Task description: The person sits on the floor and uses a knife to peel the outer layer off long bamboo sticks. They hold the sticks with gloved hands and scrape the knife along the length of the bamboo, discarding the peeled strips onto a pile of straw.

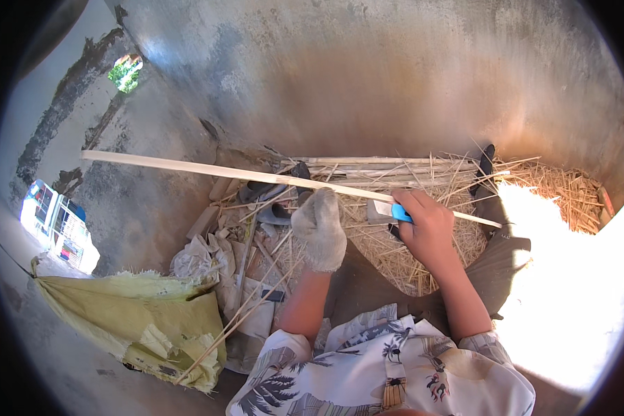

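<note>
My left hand (319,229), in a grey work glove, grips a long pale bamboo strip (187,167) that runs from the far left across to the right. My bare right hand (428,229) holds a knife with a blue handle (400,212); its blade rests against the strip just right of the glove. Below the hands lies a heap of straw-coloured shavings (388,253).
Several bamboo poles (381,170) lie along the base of a grey concrete wall (367,76). A yellow-green woven sack (152,315) is spread at lower left beside crumpled paper and dark sandals (270,201). Bright sunlight falls on the ground at right.
</note>
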